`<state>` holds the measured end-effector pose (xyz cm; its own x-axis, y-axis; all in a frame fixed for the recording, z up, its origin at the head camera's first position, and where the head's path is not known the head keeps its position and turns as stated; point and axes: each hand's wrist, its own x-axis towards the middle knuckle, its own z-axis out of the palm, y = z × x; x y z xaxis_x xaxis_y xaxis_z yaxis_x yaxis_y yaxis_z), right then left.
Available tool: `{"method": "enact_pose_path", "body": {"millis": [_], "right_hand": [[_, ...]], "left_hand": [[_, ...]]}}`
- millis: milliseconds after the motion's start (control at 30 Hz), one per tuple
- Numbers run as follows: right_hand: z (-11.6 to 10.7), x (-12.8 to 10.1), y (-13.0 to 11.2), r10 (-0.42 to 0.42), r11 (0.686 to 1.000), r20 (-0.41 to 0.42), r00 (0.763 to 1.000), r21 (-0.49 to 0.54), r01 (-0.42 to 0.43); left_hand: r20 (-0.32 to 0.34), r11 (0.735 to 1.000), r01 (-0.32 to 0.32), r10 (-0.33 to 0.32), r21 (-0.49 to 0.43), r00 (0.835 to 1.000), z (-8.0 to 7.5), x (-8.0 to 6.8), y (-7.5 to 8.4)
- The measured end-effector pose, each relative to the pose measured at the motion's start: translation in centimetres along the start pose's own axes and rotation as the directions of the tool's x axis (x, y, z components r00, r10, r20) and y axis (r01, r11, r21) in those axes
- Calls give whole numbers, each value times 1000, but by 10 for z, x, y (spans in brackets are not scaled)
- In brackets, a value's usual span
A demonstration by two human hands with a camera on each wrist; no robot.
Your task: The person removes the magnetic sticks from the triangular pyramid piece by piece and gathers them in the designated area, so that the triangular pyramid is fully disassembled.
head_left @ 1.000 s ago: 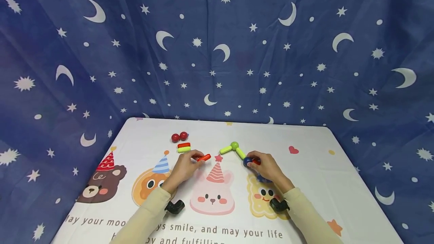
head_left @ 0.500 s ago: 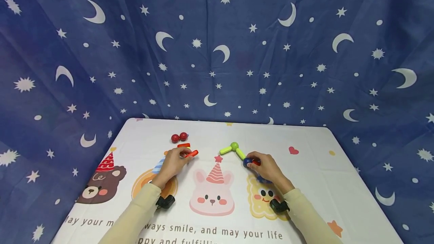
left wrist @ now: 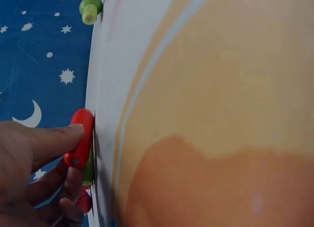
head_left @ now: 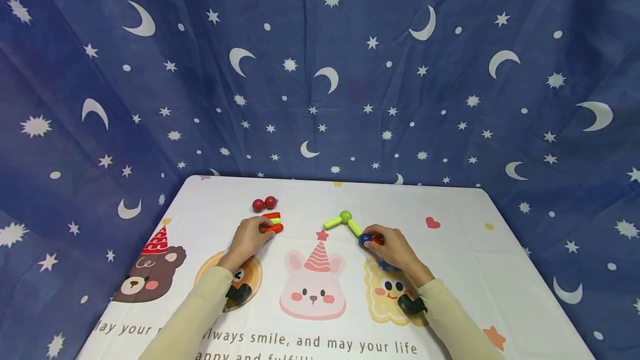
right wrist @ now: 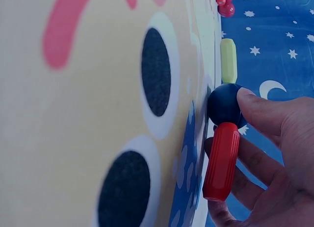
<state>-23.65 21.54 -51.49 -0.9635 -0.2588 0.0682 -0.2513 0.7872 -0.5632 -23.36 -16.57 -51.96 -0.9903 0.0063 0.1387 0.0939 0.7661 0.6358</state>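
My left hand (head_left: 248, 240) pinches a red rod (left wrist: 82, 138) between thumb and fingers. Just behind that rod lie a yellow-green rod (head_left: 276, 220) and another red rod (head_left: 271, 215). My right hand (head_left: 395, 246) grips a blue ball (right wrist: 225, 103), its thumb on the ball. A second red rod (right wrist: 222, 161) joins the ball's near side, fingers behind it. From the ball a yellow-green rod (head_left: 354, 227) runs to a green ball (head_left: 346, 216), which bears one more yellow-green rod (head_left: 332, 223) on its left.
Two red balls (head_left: 264, 204) sit behind the left group of rods, with a bit of blue showing beside them. A white cloth (head_left: 440, 260) printed with cartoon animals covers the table. A blue star-and-moon curtain (head_left: 320, 71) hangs behind it.
My left hand has moved left with the red rod, from near the middle to beside the other loose rods. The right hand and its chain have stayed in place.
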Motion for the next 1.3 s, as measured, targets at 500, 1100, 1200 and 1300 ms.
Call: {"method": "enact_pose_path", "body": {"millis": [500, 1100, 1200, 1300], "right_hand": [[-1, -2, -2, -12, 1000, -5, 1000, 8, 12], [-3, 1, -5, -54, 998, -13, 998, 19, 54], [-6, 2, -8, -99, 994, -46, 994, 35, 101], [-8, 6, -12, -130, 990, -75, 989, 45, 134]], "left_hand": [[-23, 1000, 8, -8, -1, 1000, -4, 5, -4], [-94, 987, -67, 54, -145, 994, -3, -4, 25], [-89, 981, -89, 75, -173, 993, 1, -6, 36], [-75, 974, -98, 85, -204, 994, 7, -6, 46]]}}
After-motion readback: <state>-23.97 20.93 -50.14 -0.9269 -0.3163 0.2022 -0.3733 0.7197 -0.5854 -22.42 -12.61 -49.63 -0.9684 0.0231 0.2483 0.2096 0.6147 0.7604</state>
